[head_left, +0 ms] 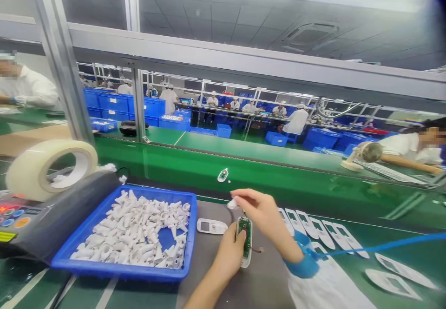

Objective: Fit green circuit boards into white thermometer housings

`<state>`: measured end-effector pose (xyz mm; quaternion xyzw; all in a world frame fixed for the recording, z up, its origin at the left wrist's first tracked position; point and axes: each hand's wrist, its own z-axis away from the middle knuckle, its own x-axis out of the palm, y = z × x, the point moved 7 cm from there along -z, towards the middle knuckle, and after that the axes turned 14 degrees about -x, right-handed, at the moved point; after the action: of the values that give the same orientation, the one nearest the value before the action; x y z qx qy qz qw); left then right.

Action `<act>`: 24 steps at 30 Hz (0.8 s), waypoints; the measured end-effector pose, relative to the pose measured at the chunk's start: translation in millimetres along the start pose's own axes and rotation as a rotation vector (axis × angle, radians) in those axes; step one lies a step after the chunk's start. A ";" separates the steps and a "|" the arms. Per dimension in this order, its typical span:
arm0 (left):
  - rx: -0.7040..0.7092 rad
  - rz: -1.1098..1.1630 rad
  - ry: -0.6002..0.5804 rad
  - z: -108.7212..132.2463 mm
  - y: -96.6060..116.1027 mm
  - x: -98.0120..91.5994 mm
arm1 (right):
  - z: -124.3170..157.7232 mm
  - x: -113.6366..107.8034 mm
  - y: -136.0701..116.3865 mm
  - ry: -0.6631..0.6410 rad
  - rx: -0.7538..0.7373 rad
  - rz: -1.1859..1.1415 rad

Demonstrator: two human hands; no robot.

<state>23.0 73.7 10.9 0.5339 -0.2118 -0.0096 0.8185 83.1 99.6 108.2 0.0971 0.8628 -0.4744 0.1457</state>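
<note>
My left hand [228, 249] grips a white handheld housing whose back is off, so a green circuit board [247, 246] shows inside; its thumb lies on the board. A short wire with a connector [258, 250] sticks out on the right side. Above the board's top end, my right hand [257, 209] pinches a small white plastic piece [232, 203] between thumb and fingertips. A blue strap [302, 255] circles the right wrist. To the left of my hands lies a white handheld unit with a small screen [212, 226] on the grey mat [265, 285].
A blue tray [118, 274] of many white cone-shaped pieces stands left, beside a tape dispenser [69, 220] with a clear tape roll [26, 169]. Several white shells [317, 230] lie right. One open circuit unit [223, 175] is on the green belt [278, 176] ahead. Co-workers sit beyond.
</note>
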 end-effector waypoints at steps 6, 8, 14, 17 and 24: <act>-0.152 -0.145 -0.167 12.1 -5.1 22.7 | 73.8 -63.4 119.4 0.418 0.477 -0.589; -0.158 -0.185 -0.196 14.0 -4.6 27.0 | 87.3 -57.9 129.9 0.413 0.504 -0.680; -0.189 -0.298 -0.213 11.2 -11.1 28.7 | 91.8 -41.0 120.8 0.444 0.570 -0.958; -0.188 -0.320 -0.203 9.2 -12.1 28.0 | 88.6 -39.7 109.8 0.410 0.551 -1.029; -0.289 -0.277 -0.290 8.6 -22.9 34.1 | 89.6 -39.1 103.5 0.382 0.525 -1.075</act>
<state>55.8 48.1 5.1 0.4281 -0.2482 -0.2286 0.8384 165.8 77.6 -5.6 -0.2346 0.6566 -0.6516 -0.2988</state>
